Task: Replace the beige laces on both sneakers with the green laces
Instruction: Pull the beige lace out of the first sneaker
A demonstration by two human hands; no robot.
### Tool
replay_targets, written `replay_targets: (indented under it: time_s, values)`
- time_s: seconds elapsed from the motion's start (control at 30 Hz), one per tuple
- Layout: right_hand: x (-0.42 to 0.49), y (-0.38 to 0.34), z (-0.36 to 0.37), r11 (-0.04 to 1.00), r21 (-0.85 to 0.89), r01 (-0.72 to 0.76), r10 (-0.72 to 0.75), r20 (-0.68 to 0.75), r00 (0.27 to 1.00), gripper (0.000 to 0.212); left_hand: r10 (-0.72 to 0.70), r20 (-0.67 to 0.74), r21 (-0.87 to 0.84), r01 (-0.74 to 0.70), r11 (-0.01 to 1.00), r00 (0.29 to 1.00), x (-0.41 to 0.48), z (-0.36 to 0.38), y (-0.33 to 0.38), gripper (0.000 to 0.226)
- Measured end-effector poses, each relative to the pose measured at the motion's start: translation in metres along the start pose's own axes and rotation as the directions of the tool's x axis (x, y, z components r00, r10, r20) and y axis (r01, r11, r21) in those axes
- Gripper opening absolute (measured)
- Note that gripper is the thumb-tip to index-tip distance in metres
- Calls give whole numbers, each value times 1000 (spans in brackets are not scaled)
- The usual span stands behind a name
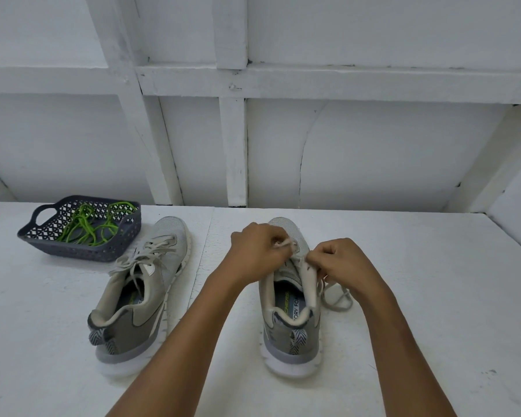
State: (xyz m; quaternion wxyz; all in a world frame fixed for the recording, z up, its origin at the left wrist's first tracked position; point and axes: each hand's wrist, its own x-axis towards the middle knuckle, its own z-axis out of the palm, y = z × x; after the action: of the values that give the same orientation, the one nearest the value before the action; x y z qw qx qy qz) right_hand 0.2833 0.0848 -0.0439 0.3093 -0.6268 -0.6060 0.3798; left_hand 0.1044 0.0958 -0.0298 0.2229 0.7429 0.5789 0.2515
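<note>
As left hand (254,251) pinches lace (283,243), basket (82,254) back-left

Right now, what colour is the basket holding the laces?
The basket is dark grey-blue, latticed; clearest in the head view.

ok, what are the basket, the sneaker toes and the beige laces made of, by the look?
Basket: likely moulded plastic, dark blue-grey, matte; regular lattice holes and a moulded handle cut-out. Left sneaker toe: grey mesh fabric, fine even texture; the right sneaker looks alike. Beige laces: flat woven textile, limp and creased; fibre unclear.
</note>
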Motion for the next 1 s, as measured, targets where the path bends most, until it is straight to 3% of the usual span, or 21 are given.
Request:
replay_targets:
  time_s: [0.07, 0.17, 0.2, 0.27, 0.33, 0.43, 0.47, 0.53, 0.63, 0.7, 0.77, 0.83, 0.9, 0.97, 1.0]
  values:
    - [0, 0, 0, 1000, -3, -2, 2, 0, 1000, 21, 14, 59, 194, -25, 981, 998, 1, 3, 3, 18]
    - [-1, 0, 0, 1000, -4, -3, 3, -5, 1000, 22, 38, 67, 229, -52, 972, 997, 1, 7, 4, 15]
    - [-2, 0, 0, 1000, -4, -2, 2, -6, 1000, 23, 56, 36, 162, -61, 985, 998, 0, 7, 3, 12]
    - [-3, -1, -1, 1000, 0, -4, 4, -2, 1000, 23, 26, -36, -170, -32, 985, 999, -3, 5, 4, 7]
    - [-4, -2, -1, 1000, 13, -12, 12, 5, 1000, 22, -37, -43, -561, 6, 828, 998, -7, -2, 5, 8]
    - [-4, -2, 0, 1000, 11, -12, 12, -1, 1000, 20, -66, 17, -784, 54, 619, 998, -9, -9, 4, 11]
    - [-3, -2, 0, 1000, 11, -11, 11, -2, 1000, 20, -84, 15, -783, 64, 618, 996, -8, -10, 3, 12]
    - [-3, -2, 1, 1000, 10, -13, 13, -4, 1000, 20, -114, -49, -653, 55, 755, 992, -4, -8, -2, 14]
    - [-3, -2, 2, 1000, 15, -17, 17, -10, 1000, 19, -28, -24, -177, 23, 984, 999, -1, -4, -3, 14]
    - [-3, -2, 2, 1000, 14, -16, 16, -6, 1000, 19, 4, 60, 108, -11, 994, 998, -1, -1, 1, 16]
    - [-3, -1, 1, 1000, 11, -14, 14, -4, 1000, 19, 33, 86, 227, -52, 972, 996, 0, 2, 6, 14]
    - [-3, 0, 1, 1000, 17, -10, 10, -6, 1000, 19, 51, 72, 247, -67, 967, 996, 1, 5, 7, 14]
    - [-3, 0, 1, 1000, 26, -10, 10, -3, 1000, 20, 71, 43, 132, -76, 988, 997, 1, 7, 4, 9]
    - [-3, 0, 0, 999, 36, -19, 19, 1, 1000, 20, 32, 5, -206, -30, 978, 999, -2, 6, 2, 8]
    - [-3, 0, 0, 999, 40, -22, 22, 3, 1000, 20, -10, -9, -416, 5, 910, 1000, -4, 4, 2, 8]
